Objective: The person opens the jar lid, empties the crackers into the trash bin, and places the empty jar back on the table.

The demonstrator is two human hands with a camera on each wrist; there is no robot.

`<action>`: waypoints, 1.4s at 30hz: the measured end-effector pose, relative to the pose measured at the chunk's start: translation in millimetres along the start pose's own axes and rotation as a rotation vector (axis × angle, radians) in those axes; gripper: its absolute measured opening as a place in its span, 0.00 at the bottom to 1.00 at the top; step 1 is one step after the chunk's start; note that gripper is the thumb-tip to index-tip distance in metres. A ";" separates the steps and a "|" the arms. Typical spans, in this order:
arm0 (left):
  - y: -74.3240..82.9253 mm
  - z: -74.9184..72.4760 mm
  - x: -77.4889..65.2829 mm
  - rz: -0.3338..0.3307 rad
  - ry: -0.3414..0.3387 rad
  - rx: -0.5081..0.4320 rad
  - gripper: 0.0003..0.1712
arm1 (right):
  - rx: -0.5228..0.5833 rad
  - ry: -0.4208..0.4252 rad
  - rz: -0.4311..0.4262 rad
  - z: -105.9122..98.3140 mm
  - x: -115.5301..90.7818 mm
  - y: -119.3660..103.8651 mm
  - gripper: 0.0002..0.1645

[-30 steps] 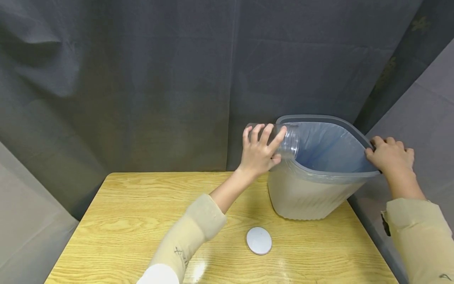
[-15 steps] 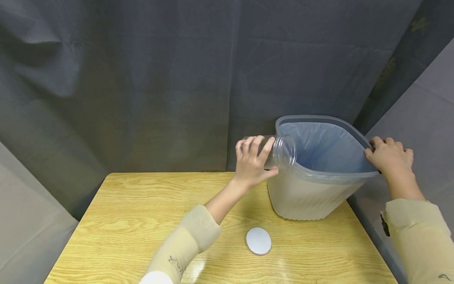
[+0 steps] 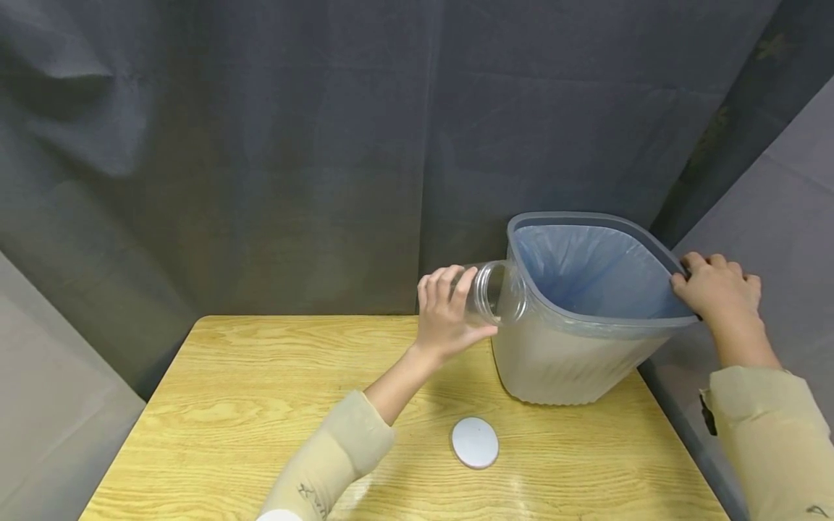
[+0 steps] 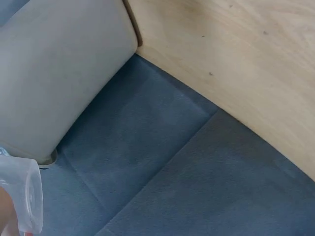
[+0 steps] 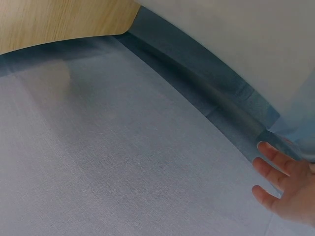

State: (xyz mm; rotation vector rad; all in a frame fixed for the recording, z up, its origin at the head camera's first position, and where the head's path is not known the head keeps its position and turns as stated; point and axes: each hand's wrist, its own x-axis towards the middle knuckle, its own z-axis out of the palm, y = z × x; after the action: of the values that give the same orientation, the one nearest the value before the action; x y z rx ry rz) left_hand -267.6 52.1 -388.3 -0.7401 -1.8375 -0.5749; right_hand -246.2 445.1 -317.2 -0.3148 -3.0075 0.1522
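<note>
In the head view my left hand [image 3: 446, 311] grips a clear plastic jar [image 3: 481, 293] around its body. The jar lies on its side in the air, its threaded open mouth turned right, beside the left rim of a pale trash bin [image 3: 573, 362]. My right hand [image 3: 719, 293] holds the bin's grey rim at the right, thumb over the edge. In the left wrist view part of the jar [image 4: 19, 191] shows at the lower left, below the bin wall [image 4: 64, 64]. Spread fingers of my right hand [image 5: 295, 196] appear in the right wrist view.
A blue bag liner [image 3: 606, 275] covers the bin's inside. A round white lid [image 3: 475, 442] lies on the wood-grain table [image 3: 260, 405] in front of the bin. Dark grey cloth [image 3: 260, 145] hangs behind, and lighter cloth stands at both sides.
My left hand has moved left and down with the jar, taking the jar's mouth from over the bin's rim to outside its left side. The right hand stays on the rim.
</note>
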 end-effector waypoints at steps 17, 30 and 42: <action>-17.7 -8.4 -27.8 -0.046 0.027 -0.074 0.61 | -0.007 -0.009 0.002 -2.1 -0.6 -1.3 0.32; -21.4 -13.5 -53.9 -0.039 0.004 -0.116 0.59 | 0.000 -0.011 0.000 0.0 3.3 5.4 0.34; -21.8 -22.9 -78.9 -0.105 -0.025 -0.185 0.59 | 0.007 -0.002 -0.003 -0.5 0.2 3.2 0.32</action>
State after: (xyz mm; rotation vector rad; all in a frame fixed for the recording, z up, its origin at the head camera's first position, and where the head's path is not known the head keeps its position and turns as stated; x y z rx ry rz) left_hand -246.3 3.6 -454.8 -0.7789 -1.8717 -0.8153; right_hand -245.7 448.3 -317.0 -0.3097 -3.0082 0.1627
